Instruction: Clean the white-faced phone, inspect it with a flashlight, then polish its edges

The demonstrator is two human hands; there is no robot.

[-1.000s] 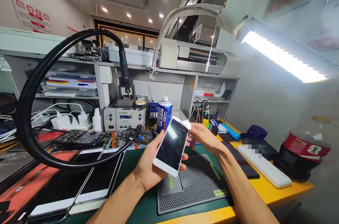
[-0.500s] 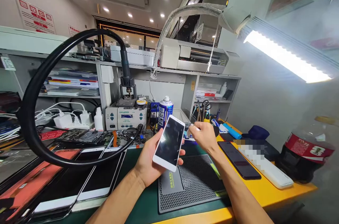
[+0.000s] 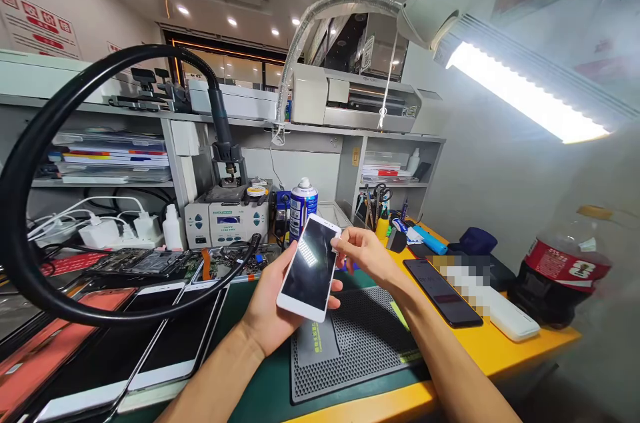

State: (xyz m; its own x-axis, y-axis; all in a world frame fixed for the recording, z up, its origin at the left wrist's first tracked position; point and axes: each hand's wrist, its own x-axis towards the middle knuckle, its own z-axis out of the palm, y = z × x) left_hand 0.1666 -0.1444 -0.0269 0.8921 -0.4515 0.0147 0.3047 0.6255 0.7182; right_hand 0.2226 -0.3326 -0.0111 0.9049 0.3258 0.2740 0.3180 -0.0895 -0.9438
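Note:
A white phone with a dark screen (image 3: 309, 267) rests tilted in my left hand (image 3: 273, 299), whose fingers wrap round its back and right edge. My right hand (image 3: 363, 251) is at the phone's upper right edge, thumb and index finger pinched together there. Whatever lies between those fingertips is too small to make out. Below the phone lies a grey perforated mat (image 3: 365, 336) on the green work surface. A blue and white spray can (image 3: 303, 204) stands just behind the phone.
A black flexible hose (image 3: 30, 263) loops over several phones at the left. Behind stands a grey station (image 3: 227, 219). On the yellow surface at right lie a black phone (image 3: 443, 293) and a white device (image 3: 515, 317), beside a cola bottle (image 3: 563, 269). A lamp (image 3: 525, 89) hangs above.
My right hand has moved from beside the phone onto its upper right edge. The whole view has shifted, so the surroundings appear further left. My left hand still holds the phone.

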